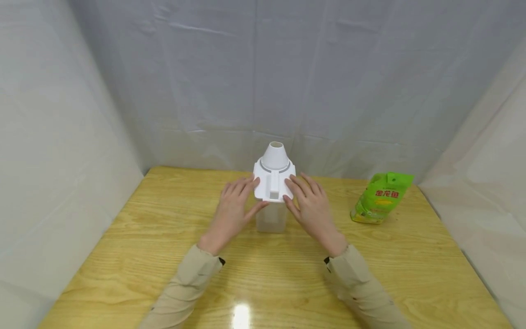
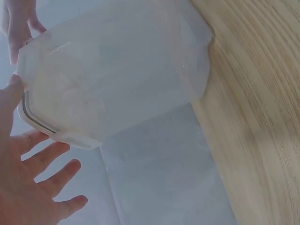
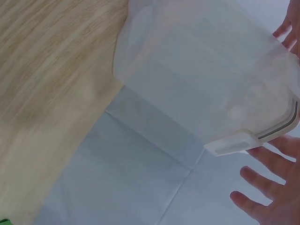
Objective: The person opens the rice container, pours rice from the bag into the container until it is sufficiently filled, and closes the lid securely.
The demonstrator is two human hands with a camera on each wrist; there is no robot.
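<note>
At table centre: risks first, then looks, largest thing to smallest.
Table [image 1: 164, 256]: pale wood, with a glossy glare spot at the near edge; a smooth top like this would let the container skid if pushed from one side only.
Container [image 1: 271, 219]: a tall, clear plastic storage jar, seemingly empty, standing upright mid-table toward the far side; light and top-heavy under its lid, it could tip if the two hands press unevenly.
Rice bag [image 1: 382, 197]: green, leaning at the far right, well apart from the jar; out of harm's way.
Left hand [image 1: 235, 211]: fingers straight and spread, fingertips touching the lid's left edge, thumb against the jar's side below; nothing gripped.
Right hand [image 1: 309, 205]: likewise flat and spread, fingertips on the lid's right edge; a loose touch, so a lift could slip.
Lid [image 1: 274, 182]: white, squarish, with a grey seal ring, a near-side tab and a cone-shaped spout [image 1: 275, 156] standing on its far half; whether it is fully seated I cannot tell.
</note>
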